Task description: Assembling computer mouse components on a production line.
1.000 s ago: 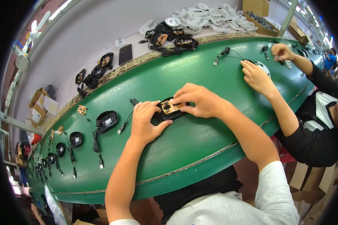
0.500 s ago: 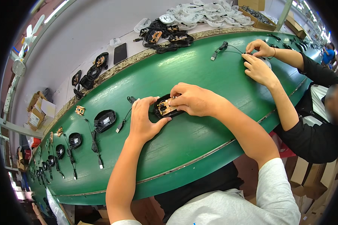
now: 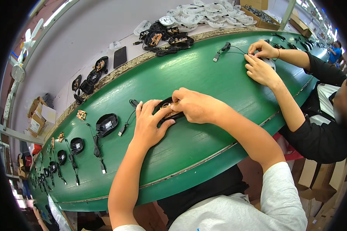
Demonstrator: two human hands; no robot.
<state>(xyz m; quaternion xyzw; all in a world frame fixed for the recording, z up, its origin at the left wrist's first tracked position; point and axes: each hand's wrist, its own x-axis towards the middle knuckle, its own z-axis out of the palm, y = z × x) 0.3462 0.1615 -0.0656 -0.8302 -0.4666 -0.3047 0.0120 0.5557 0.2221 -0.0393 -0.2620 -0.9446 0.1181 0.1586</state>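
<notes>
A black mouse bottom shell (image 3: 179, 117) lies on the green belt in front of me, with a tan circuit board (image 3: 166, 108) inside it. My left hand (image 3: 147, 125) is closed around the shell's left end, its thumb along the near side and its index finger reaching over the board. My right hand (image 3: 198, 106) comes in from the right, fingers bunched and pressed on the board; the fingertips partly hide it. From the shell's left side a black cable (image 3: 133, 103) runs to a USB plug (image 3: 121, 132) on the belt.
Another black shell (image 3: 107, 125) with cable lies to the left, near a loose circuit board (image 3: 81, 114); several more trail leftward. A phone (image 3: 120, 57) and assembled parts (image 3: 156, 38) line the far ledge. At right, a co-worker's hands (image 3: 263, 69) handle a mouse.
My left index finger has moved over onto the board, covering more of it. My right fingers have shifted slightly left and closer to my left hand. The view has tilted slightly.
</notes>
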